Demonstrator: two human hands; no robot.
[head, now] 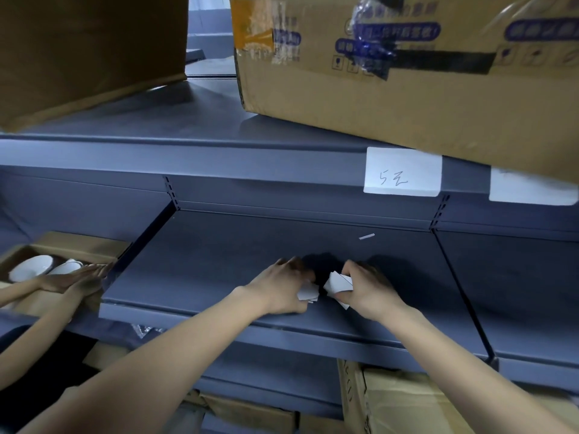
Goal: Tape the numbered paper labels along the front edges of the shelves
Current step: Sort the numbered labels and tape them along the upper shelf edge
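Both my hands work over the middle grey shelf (219, 270). My left hand (280, 289) pinches a small white paper label (307, 294) just above the shelf board. My right hand (365, 291) grips a fanned stack of white paper labels (338, 282), a hand's width to the right. On the front edge of the upper shelf (188, 158) a label marked with handwritten figures (402, 172) is stuck, and a second white label (532, 187) sits to its right, partly under a box.
A large taped cardboard box (407, 67) overhangs the upper shelf at right, another box (87, 54) at left. A small paper strip (366, 236) lies deeper on the middle shelf. Another person's hands (75, 278) reach over a carton of white bowls (31, 266) at left. More cartons (407, 402) stand below.
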